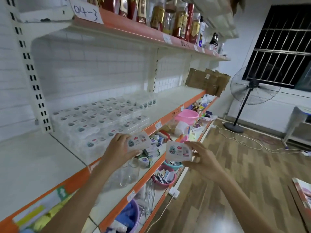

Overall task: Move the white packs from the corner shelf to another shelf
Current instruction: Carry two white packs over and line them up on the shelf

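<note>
Each of my hands carries one white pack in front of the shelving. My left hand point(117, 147) grips a white pack point(139, 142) with a printed label, just off the orange front edge of the middle shelf point(170, 105). My right hand point(200, 157) holds a second white pack point(178, 151) by its right edge, a little lower and further out. Several stacked white packs point(99, 121) lie in rows on the middle shelf, behind and left of my left hand.
Bottles and red boxes point(168, 17) fill the top shelf. Flattened cardboard point(207, 81) leans at the shelf's far end. Lower shelves hold a pink basin point(186, 116), glass cups point(127, 174) and small goods. A standing fan point(252, 91) and cables are on the wooden floor.
</note>
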The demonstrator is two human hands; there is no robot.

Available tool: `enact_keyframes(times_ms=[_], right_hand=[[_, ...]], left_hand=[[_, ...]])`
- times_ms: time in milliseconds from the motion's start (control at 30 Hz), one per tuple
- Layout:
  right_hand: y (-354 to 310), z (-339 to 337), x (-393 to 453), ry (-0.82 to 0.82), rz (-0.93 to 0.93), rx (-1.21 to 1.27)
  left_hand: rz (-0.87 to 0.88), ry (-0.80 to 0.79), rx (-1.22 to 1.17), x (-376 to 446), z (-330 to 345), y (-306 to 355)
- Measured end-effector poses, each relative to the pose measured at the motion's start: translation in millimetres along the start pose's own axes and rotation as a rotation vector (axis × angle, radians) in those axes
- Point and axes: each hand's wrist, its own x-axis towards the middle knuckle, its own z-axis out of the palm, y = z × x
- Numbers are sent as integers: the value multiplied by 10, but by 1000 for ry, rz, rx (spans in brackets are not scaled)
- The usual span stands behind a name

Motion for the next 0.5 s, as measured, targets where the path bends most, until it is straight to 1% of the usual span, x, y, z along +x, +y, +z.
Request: enact_keyframes(times_ms=[133, 233, 300, 400, 467, 500], right_hand=[[93, -11, 923, -74, -37, 18], [126, 73, 1544, -110, -79, 85], [174, 186, 1920, -168, -97, 108], [255, 385, 2382, -283, -95, 158], [346, 521, 2654, -363, -85, 215], [388, 588, 2783, -399, -92, 241]], left_hand=[[-52, 119, 90, 626, 53, -98], [-91, 114, 293, 969, 65, -179], [-113, 91, 380, 1095, 79, -221], [-106, 80, 442, 1120, 103, -268], [-113, 115, 469, 1105, 114, -272], [-110, 161, 487, 1106, 133, -289]])
